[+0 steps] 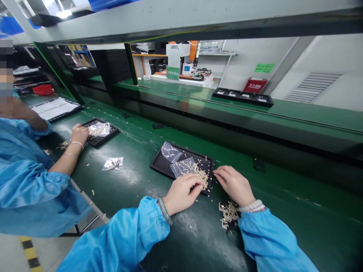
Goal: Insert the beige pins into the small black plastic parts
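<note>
A black tray [161, 168] lies on the green bench, holding clear plastic bags [170, 152] and a heap of small beige strips [202, 174]. My left hand [183, 193] reaches over its near edge beside the strips. Its thumb and fingers are pinched together, and whatever is between them is too small to make out. Just off the tray's right edge is my right hand [235, 184], also in a pinch, with a tiny piece at its fingertips that I cannot identify. Below that hand sits a pile of beige and dark pieces [229, 215], partly hidden by my right wrist.
To the left, a co-worker in a blue smock [34, 185] has a hand at another black tray [106, 139]. A small clear bag [112, 163] lies between us. Behind the bench stand a raised ledge [181, 88], a long black tray [242, 97] and a machine [178, 56].
</note>
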{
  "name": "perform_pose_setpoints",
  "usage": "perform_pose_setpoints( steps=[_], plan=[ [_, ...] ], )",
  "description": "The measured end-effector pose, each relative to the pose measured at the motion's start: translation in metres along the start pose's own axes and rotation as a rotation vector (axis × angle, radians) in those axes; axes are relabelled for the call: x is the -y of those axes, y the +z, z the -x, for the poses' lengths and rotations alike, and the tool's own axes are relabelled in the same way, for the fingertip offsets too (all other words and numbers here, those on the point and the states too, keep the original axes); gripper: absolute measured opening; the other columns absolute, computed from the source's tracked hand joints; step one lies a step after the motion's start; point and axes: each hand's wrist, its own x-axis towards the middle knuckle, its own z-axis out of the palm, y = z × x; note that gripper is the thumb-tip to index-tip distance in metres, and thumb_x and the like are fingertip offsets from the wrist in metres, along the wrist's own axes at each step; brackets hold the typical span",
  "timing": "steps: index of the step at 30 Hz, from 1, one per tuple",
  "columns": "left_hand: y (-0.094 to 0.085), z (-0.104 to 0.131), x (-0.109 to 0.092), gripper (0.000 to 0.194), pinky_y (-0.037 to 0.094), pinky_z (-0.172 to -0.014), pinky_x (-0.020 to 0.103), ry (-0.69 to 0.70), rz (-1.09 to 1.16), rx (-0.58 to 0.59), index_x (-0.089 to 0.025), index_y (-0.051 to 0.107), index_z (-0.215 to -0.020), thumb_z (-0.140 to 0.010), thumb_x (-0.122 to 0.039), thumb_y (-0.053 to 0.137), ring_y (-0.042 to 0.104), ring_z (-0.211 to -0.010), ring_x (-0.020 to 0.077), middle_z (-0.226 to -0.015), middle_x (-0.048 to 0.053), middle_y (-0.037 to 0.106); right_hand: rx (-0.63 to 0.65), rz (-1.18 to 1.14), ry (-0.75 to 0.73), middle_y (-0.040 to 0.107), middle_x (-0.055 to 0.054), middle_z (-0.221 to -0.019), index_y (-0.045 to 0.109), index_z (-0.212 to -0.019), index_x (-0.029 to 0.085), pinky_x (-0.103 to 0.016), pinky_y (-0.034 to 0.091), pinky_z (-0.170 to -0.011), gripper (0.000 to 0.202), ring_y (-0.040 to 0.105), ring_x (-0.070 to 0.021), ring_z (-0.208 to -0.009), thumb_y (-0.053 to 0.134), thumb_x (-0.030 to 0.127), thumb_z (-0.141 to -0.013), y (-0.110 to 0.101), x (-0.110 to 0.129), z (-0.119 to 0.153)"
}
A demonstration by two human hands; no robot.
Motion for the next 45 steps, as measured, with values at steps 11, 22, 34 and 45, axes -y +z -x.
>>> perform_pose_setpoints(
  steps=[11,22,34,45],
  plan=[
    [0.000,0.000,0.000,0.014,0.044,-0.083,0.027,-0.006,-0.012,0.003,-0.019,0.061,-0.089,-0.088,-0.020,0.046,0.057,-0.090,0.0139,-0.091,0.001,0.064,0.083,0.016,-0.083,0.065,-0.005,-0.094,0.066,-0.096,0.021,-0.031,0.044,-0.070,0.021,0.057,-0.0202,-0.085,0.046,0.017,-0.088,-0.009,0.001,-0.002],
    [0.001,0.000,0.002,0.015,0.044,-0.083,0.028,0.008,-0.009,0.006,-0.019,0.060,-0.088,-0.088,-0.022,0.046,0.057,-0.089,0.0144,-0.091,0.002,0.064,0.035,-0.018,0.076,0.064,-0.005,-0.095,0.064,-0.094,0.021,-0.030,0.048,-0.069,0.024,0.060,-0.0195,-0.085,0.040,0.026,-0.090,-0.038,-0.004,0.020],
    [0.039,0.006,-0.009,0.023,0.043,-0.073,0.028,0.306,-0.397,0.386,-0.021,0.062,-0.096,-0.092,-0.025,0.039,0.058,-0.083,0.0151,-0.085,0.002,0.062,0.157,-0.114,0.139,0.065,-0.004,-0.080,0.063,-0.086,0.024,-0.030,0.049,-0.064,0.027,0.061,-0.0184,-0.072,0.037,0.029,-0.090,-0.051,0.015,0.096],
    [0.088,-0.020,-0.022,0.020,0.047,-0.066,0.030,0.561,-0.686,0.433,-0.010,0.057,-0.094,-0.092,-0.020,0.039,0.058,-0.081,0.0193,-0.086,0.008,0.058,0.111,-0.114,0.192,0.065,-0.004,-0.078,0.062,-0.086,0.023,-0.030,0.049,-0.066,0.023,0.059,-0.0190,-0.074,0.039,0.019,-0.088,-0.039,0.012,0.094]
  ],
)
